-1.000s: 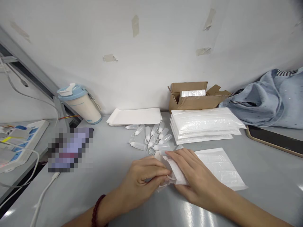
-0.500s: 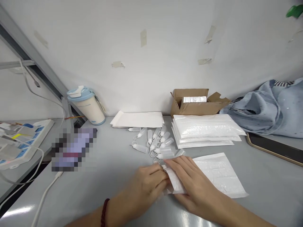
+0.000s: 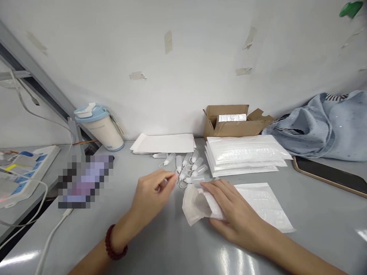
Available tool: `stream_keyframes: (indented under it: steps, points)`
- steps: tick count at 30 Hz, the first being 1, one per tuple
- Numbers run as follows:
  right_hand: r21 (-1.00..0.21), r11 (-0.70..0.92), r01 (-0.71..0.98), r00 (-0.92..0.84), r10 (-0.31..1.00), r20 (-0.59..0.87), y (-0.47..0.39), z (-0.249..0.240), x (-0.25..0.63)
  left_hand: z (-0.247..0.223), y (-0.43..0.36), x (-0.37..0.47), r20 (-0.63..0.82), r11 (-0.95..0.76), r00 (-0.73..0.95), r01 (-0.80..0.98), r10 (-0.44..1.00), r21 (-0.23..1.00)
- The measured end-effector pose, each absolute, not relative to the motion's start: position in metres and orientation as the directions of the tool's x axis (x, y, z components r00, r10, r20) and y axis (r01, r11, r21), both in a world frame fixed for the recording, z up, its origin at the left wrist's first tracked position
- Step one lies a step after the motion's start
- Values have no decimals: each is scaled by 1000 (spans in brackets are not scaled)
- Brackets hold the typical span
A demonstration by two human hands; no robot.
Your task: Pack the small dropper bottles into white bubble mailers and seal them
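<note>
My right hand [image 3: 232, 214] is closed around a white padded envelope [image 3: 213, 206], whose mouth gapes toward the left. My left hand [image 3: 155, 191] is apart from the envelope, thumb and forefinger pinched together at the edge of a group of small clear plastic dropper bottles [image 3: 197, 172]. Whatever is in that pinch, if anything, is hidden. Each visible bottle has a white tip, several with a looped cap strap. Another padded envelope [image 3: 265, 206] lies flat on the table, partly behind my right hand and forearm.
Behind the bottles lie flat white envelopes [image 3: 166, 144]. At the back right stand stacked padded envelopes [image 3: 246, 152] and an open cardboard box [image 3: 237, 128]. A tumbler [image 3: 101, 128], a blurred-out phone-like object [image 3: 87, 181], a phone [image 3: 329, 175] and blue cloth [image 3: 323, 126] flank the workspace.
My left hand has left the envelope's mouth and moved left and up to the bottles. The envelope's mouth now stands wider, still in my right hand. The view has shifted slightly.
</note>
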State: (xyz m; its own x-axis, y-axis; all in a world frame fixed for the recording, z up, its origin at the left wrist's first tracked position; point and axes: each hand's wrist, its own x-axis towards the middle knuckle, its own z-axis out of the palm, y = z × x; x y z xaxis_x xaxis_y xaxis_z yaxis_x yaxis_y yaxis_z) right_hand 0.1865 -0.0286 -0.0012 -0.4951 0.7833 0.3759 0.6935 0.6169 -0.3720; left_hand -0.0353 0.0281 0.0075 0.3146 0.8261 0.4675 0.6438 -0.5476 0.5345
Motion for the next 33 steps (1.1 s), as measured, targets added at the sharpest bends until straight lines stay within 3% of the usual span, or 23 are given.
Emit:
stream_keyframes:
  steps: [4,8,11,13,16,18,21,29,33]
  points:
    - [-415,603,682,-466,795,389,-27,3,190,-1,51,-57,300,-486,393,791,869,371]
    - [-561,547,621,-438,836,330,-29,9,194,-7,54,-62,131,-527,513,799,849,289]
    - [-625,480,616,-399,874,278,-30,12,198,5,48,-61,104,-495,498,771,861,400]
    - [-610,455,648,-384,888,254,-29,12,199,17,43,-60,117,-416,433,705,894,575]
    - [-570,458,682,-390,887,247,-28,9,198,31,37,-58,109,-277,400,391,910,878]
    - [-564,464,683,-392,884,253,-28,6,196,33,32,-54,96,-180,426,163,900,970]
    - [-567,463,681,-396,885,247,-28,3,193,24,24,-43,91,-112,466,18,880,994]
    - [-577,430,694,-371,901,225,-25,-1,193,-1,7,-19,52,-8,529,-86,847,996]
    - [-563,432,705,-372,900,226,-25,1,194,-4,9,-19,98,-135,436,55,894,989]
